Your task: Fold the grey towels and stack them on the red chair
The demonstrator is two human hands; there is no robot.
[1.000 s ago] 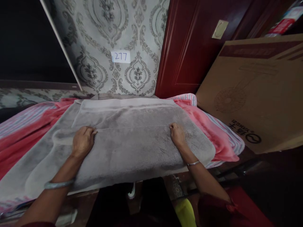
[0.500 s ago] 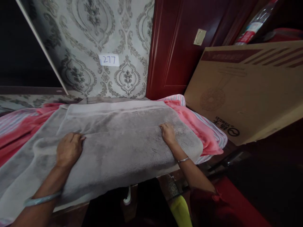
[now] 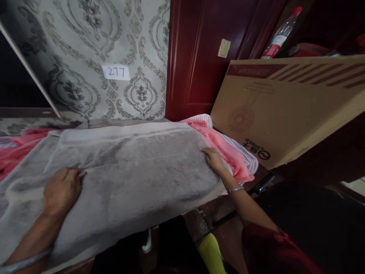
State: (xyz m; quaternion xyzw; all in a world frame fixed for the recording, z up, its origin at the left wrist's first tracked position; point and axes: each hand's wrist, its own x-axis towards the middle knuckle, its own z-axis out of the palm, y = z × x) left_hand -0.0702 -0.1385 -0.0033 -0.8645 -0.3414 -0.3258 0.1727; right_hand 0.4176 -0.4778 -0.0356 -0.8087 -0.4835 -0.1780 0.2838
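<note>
A large grey plush towel (image 3: pixel 137 171) lies spread over a pink blanket (image 3: pixel 228 148) on a raised surface in front of me. My left hand (image 3: pixel 61 188) rests palm down on the towel's left part, fingers flat and together. My right hand (image 3: pixel 213 159) lies flat at the towel's right edge, where the grey fabric meets the pink blanket. Neither hand grips anything; both press on the fabric. Each wrist wears a bangle.
A big cardboard box (image 3: pixel 285 106) leans at the right, close to the blanket's corner. Behind stand a dark red door (image 3: pixel 199 57) and patterned wallpaper with a "277" label (image 3: pixel 115 72). A plastic bottle (image 3: pixel 278 34) sits above the box.
My right hand has slid rightwards across the towel to its right edge. The left hand has stayed on the left part, and the camera has turned to the right.
</note>
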